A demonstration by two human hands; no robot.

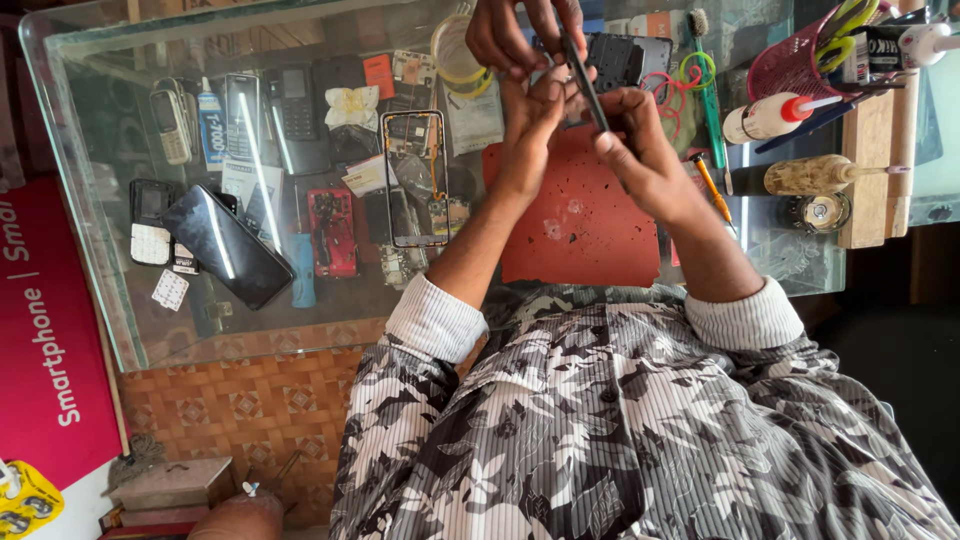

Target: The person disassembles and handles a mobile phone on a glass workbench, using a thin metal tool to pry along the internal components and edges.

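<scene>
- The person's left hand [528,120] is raised over the glass counter, fingers curled and pinched onto the lower edge of a thin dark phone part [583,80] held on edge; the part runs as a slim slanted strip between the hands
- The right hand [640,150] is closed around the same dark part from the other side, thumb and fingers pressing its lower end; both forearms come up from white ribbed cuffs and a grey and white patterned shirt
- A third hand [515,35], belonging to another person across the counter, reaches in from the top edge; its fingers are bunched at the upper end of the dark part, touching the left hand's fingertips
- Directly under the hands lies a red work mat [580,225], speckled with small dark bits
- Just left of the mat sits an opened phone frame [413,180] with its insides showing; beyond it, under the glass counter [100,270], are several old handsets and a red circuit board [333,232]; a black smartphone [228,246] lies tilted on the glass
- To the right of the mat are an orange-handled screwdriver [712,188], a white glue bottle [772,117] lying on its side, and a pink basket [790,62] holding scissors
</scene>
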